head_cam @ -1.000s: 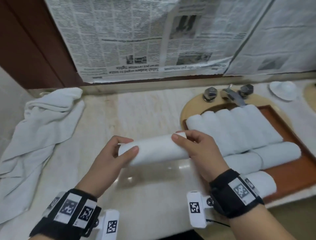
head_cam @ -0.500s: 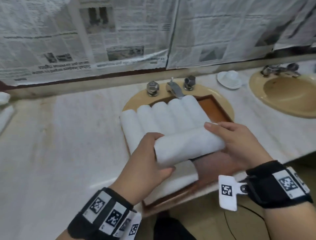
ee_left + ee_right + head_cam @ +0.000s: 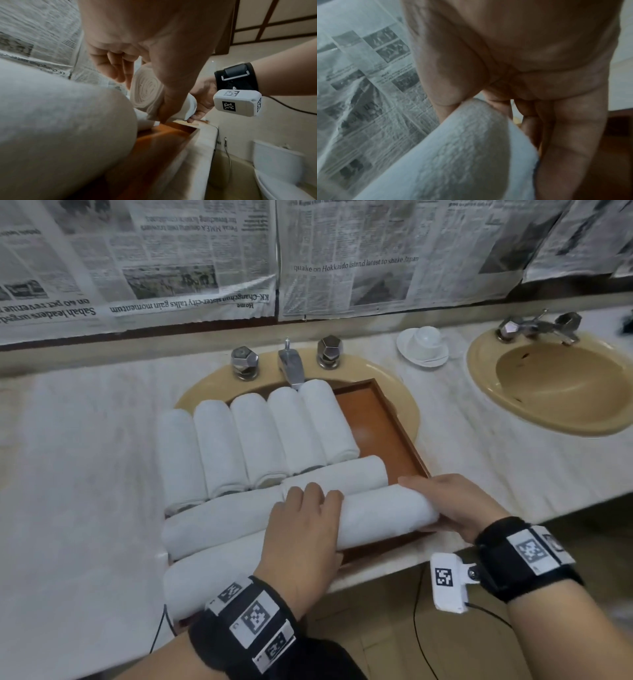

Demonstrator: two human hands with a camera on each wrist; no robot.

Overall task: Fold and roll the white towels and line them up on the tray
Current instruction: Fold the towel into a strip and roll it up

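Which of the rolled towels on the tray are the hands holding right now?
The rolled towel at the tray's near right corner, lying crosswise. The left hand and right hand grip its ends; the other rolls lie untouched.
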